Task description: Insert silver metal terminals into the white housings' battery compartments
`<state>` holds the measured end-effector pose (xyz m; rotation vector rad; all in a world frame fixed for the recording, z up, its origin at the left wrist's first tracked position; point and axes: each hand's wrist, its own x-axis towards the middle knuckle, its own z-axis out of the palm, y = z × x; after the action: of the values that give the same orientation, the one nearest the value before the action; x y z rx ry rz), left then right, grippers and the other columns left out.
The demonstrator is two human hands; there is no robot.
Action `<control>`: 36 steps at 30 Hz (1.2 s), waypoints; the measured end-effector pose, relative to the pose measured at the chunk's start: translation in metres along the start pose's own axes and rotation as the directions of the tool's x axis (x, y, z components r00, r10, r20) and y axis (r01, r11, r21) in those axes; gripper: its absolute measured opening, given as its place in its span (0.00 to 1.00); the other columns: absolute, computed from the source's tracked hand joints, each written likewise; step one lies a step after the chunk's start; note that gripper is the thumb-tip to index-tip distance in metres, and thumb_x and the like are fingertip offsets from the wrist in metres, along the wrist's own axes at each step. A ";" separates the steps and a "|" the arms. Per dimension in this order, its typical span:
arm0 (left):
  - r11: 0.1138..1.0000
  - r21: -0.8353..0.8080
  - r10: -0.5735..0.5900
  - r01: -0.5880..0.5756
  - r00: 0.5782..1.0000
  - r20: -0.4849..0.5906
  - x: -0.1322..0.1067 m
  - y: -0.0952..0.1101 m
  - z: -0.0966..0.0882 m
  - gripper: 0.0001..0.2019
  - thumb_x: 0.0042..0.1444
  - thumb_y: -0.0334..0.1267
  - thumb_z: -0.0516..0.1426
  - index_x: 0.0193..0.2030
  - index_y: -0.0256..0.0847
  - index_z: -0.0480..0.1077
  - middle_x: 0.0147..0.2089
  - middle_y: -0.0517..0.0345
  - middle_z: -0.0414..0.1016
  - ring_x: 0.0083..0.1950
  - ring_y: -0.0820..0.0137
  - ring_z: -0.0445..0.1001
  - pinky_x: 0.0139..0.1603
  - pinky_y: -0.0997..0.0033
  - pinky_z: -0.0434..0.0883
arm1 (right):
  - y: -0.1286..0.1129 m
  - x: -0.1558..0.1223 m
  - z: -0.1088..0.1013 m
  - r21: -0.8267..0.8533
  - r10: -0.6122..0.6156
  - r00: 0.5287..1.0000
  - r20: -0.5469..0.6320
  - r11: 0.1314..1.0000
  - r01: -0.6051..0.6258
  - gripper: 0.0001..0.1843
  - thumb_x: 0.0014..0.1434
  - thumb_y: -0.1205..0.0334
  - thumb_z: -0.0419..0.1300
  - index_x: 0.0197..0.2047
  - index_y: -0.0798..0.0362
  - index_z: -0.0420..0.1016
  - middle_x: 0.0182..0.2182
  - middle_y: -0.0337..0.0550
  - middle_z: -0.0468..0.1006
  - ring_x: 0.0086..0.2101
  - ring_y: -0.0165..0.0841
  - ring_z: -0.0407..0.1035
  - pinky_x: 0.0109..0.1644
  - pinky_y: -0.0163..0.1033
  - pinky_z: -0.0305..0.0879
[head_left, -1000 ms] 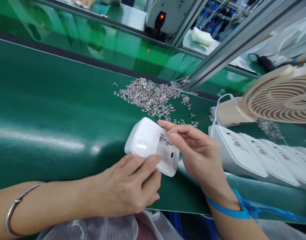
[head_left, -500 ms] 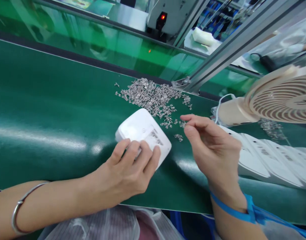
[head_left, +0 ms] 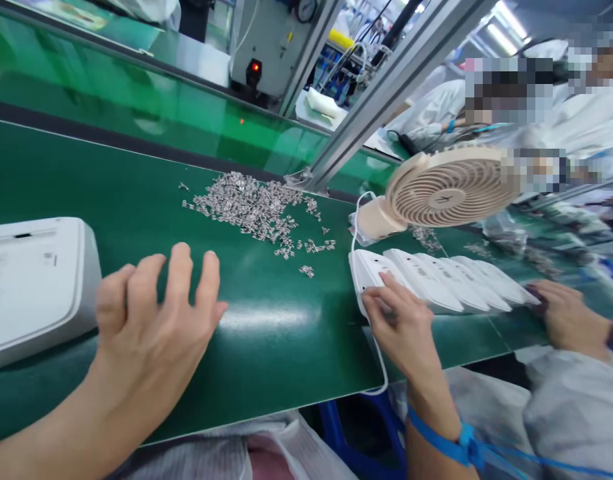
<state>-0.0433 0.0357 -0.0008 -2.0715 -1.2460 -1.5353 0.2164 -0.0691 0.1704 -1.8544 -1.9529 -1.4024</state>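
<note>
My left hand (head_left: 159, 320) is open above the green work surface (head_left: 281, 360), fingers spread and bent, holding nothing. Just left of it lies a large white plastic housing (head_left: 71, 280), cut off by the picture's edge. My right hand (head_left: 406, 327) is closed in a pinch against the nearest white housing (head_left: 373, 270) in a leaning row. Whether the fingertips grip that housing's edge or something small is hidden. Between my hands, farther back, spreads a pile of small clear or silvery pieces (head_left: 256, 207), a few lying loose in front.
A beige fan (head_left: 451, 193) stands behind the row, its white cable (head_left: 383, 367) hanging over the front edge. A co-worker's hand (head_left: 571, 313) touches the row's far end. A metal post (head_left: 356, 113) rises behind the pile. More small pieces (head_left: 426, 237) lie beyond the fan.
My left hand has let go of the white device it held and moved left. My right hand has gone from beside the pile to the row of housings. The view has swung right.
</note>
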 end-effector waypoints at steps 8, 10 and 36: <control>0.964 -0.160 0.204 -0.210 0.977 -0.057 -0.008 0.024 0.009 0.16 0.58 0.36 0.52 0.52 0.33 0.67 0.56 0.44 0.67 0.50 0.52 0.66 0.48 0.53 0.61 | -0.023 -0.027 -0.040 0.267 -0.213 0.963 0.166 0.950 0.164 0.04 0.58 0.64 0.56 0.35 0.49 0.71 0.53 0.45 0.69 0.49 0.40 0.67 0.49 0.48 0.64; 0.956 -0.181 0.226 -0.232 0.973 -0.055 -0.008 0.025 0.010 0.16 0.58 0.35 0.52 0.52 0.33 0.67 0.56 0.44 0.67 0.50 0.52 0.66 0.48 0.53 0.61 | -0.026 -0.031 -0.042 0.250 -0.210 0.964 0.162 0.954 0.165 0.04 0.59 0.65 0.55 0.36 0.49 0.71 0.53 0.46 0.69 0.49 0.40 0.67 0.49 0.48 0.63; 0.326 -0.906 0.616 0.269 0.667 0.419 0.090 0.175 -0.003 0.19 0.56 0.45 0.48 0.43 0.32 0.71 0.39 0.43 0.74 0.46 0.55 0.71 0.48 0.59 0.67 | 0.021 -0.061 -0.019 0.886 0.874 0.482 -0.053 0.264 -0.382 0.17 0.37 0.55 0.68 0.26 0.57 0.70 0.34 0.45 0.76 0.33 0.32 0.69 0.34 0.36 0.65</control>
<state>0.0941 -0.0274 0.1247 -3.7189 0.1151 -1.4376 0.2395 -0.1299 0.1534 -1.2819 -0.9092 -0.4795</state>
